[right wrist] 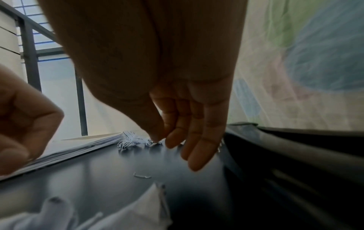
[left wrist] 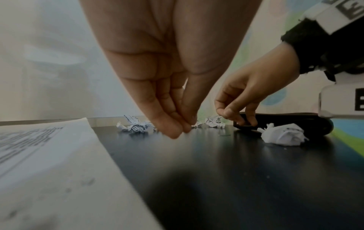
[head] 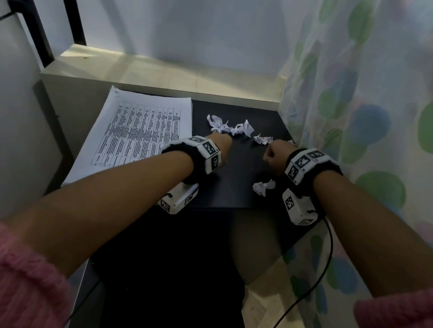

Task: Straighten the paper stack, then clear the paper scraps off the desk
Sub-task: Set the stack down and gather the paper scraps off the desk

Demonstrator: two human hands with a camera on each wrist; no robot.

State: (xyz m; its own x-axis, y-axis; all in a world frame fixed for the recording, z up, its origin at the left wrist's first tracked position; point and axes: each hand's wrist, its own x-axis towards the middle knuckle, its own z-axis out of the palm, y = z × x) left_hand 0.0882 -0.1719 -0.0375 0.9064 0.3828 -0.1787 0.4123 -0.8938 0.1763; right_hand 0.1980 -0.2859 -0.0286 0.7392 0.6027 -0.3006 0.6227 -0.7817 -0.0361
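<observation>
The paper stack (head: 133, 139) is lying flat on the left part of the dark desk (head: 233, 191), in the middle left of the head view. Its long axis is running from the lower left of the frame toward the upper middle, and its far short edge is reaching the back edge of the desk. The top sheet is carrying a printed table with many small lines, but the writing is too small to read.

To the right of the stack, a group of crumpled paper scraps (head: 228, 126) is lying near the back of the desk, with one smaller scrap (head: 263, 139) just beside it on the right. One more crumpled scrap (head: 263, 187) is lying nearer, under the right wrist. The scraps are showing printed marks that cannot be read.

The left hand (head: 219, 143) is hovering just beside the stack, its fingers (left wrist: 173, 124) pointing down and pressed together with the thumb, holding nothing that can be seen. The right hand (head: 277, 155) is bending its fingers (left wrist: 230, 113) loosely over the desk, near the smaller scrap; whether it is pinching something, I cannot tell.

Both wrists are wearing black bands with white marker blocks (head: 208, 153). A curtain with green and blue spots (head: 381, 116) is hanging at the right side.
</observation>
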